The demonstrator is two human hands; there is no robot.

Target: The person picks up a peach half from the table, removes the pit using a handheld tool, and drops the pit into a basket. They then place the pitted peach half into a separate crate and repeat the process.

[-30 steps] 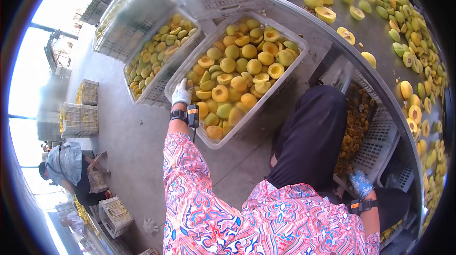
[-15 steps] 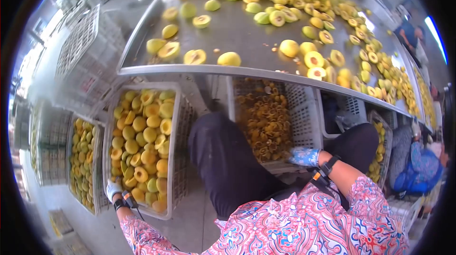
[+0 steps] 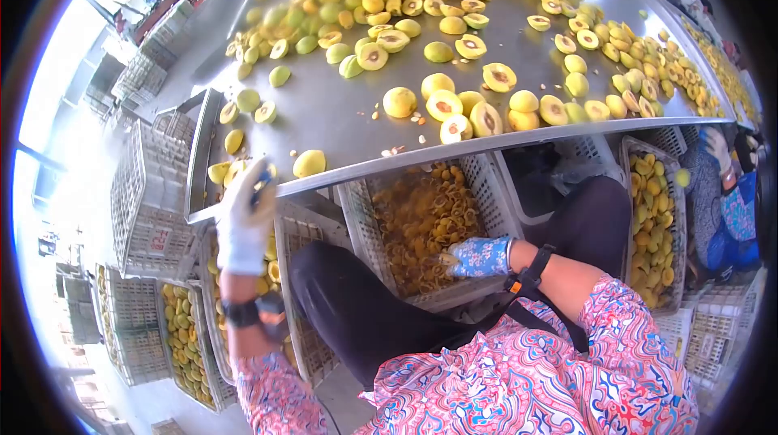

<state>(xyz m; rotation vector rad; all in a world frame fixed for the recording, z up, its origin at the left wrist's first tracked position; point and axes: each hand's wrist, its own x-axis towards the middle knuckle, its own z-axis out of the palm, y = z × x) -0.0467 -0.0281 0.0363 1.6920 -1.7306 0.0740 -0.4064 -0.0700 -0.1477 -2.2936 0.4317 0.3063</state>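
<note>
My left hand (image 3: 248,220), in a white glove, is raised at the left front corner of the metal table (image 3: 356,123). Its fingers are smeared by motion; a dark bluish patch shows at them. Yellow-green halved fruits (image 3: 309,163), apricot-like, lie close by. My right hand (image 3: 480,258), in a blue flowered glove, is low over a crate (image 3: 356,220) of brownish-orange ring-shaped fruit scraps (image 3: 417,228). Its fingers are closed and point left; whatever they may hold cannot be made out.
A fruit crate (image 3: 304,305) stands below my left arm, partly hidden. Further left are another full crate (image 3: 212,338) and stacked white crates (image 3: 150,200). At right stands a crate of fruit (image 3: 652,216), with a co-worker's gloved hand (image 3: 716,148) beyond it.
My left hand has risen from the rim of the fruit crate to the table's left corner. My right hand is now further over the scraps. The view has shifted.
</note>
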